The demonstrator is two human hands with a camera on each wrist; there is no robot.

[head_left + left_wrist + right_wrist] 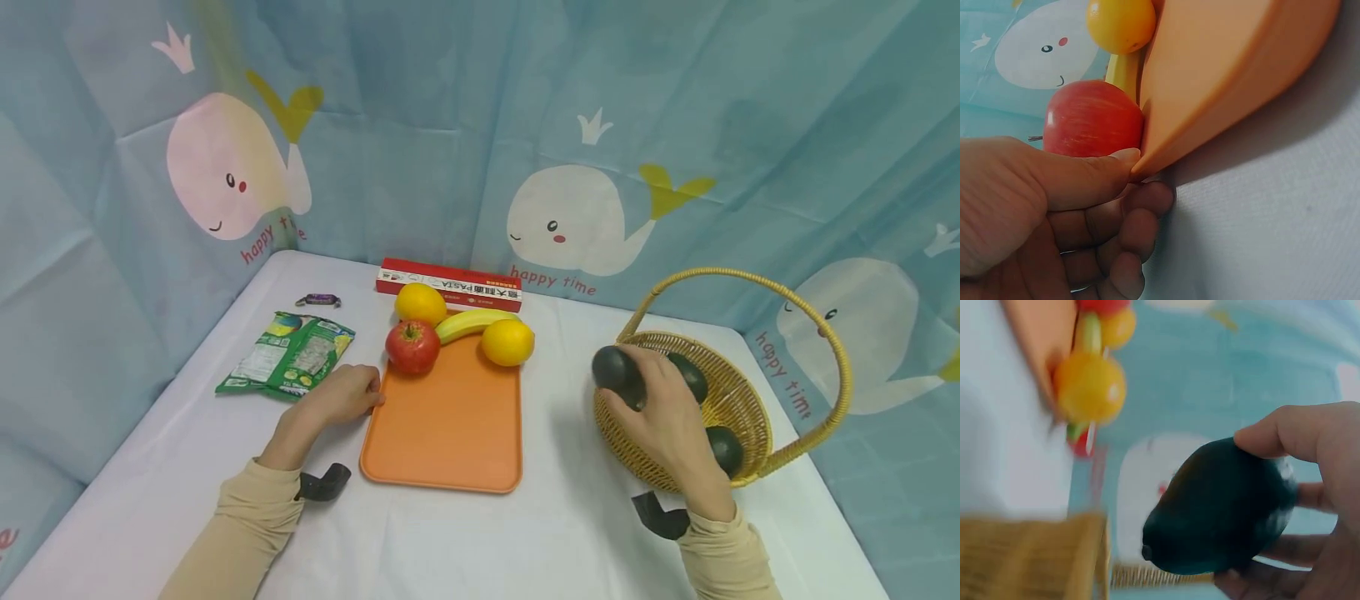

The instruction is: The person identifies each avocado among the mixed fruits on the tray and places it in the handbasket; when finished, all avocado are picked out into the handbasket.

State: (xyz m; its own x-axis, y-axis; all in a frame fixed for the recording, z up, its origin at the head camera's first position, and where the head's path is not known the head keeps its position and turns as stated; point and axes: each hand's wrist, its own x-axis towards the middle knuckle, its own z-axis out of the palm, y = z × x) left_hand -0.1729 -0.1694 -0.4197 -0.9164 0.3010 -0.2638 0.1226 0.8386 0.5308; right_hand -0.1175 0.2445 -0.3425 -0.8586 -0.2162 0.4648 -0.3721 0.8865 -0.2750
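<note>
My right hand (667, 408) grips a dark green avocado (1219, 509) above the left rim of a wicker basket (731, 358). Two more avocados lie in the basket, one avocado (688, 377) toward the back and another avocado (724, 450) nearer the front. With thumb and curled fingers my left hand (1041, 206) pinches the left edge of an orange tray (442, 433). On the tray's far part sit a red apple (412, 347), a banana (476, 322), one yellow-orange fruit (420, 303) and a second yellow fruit (507, 342).
Behind the tray lies a long red pasta box (450, 283). A green snack bag (288, 356) and a small purple wrapped candy (319, 299) are on the white table at left. The basket's tall handle (843, 375) arches over its right side. A patterned curtain hangs behind.
</note>
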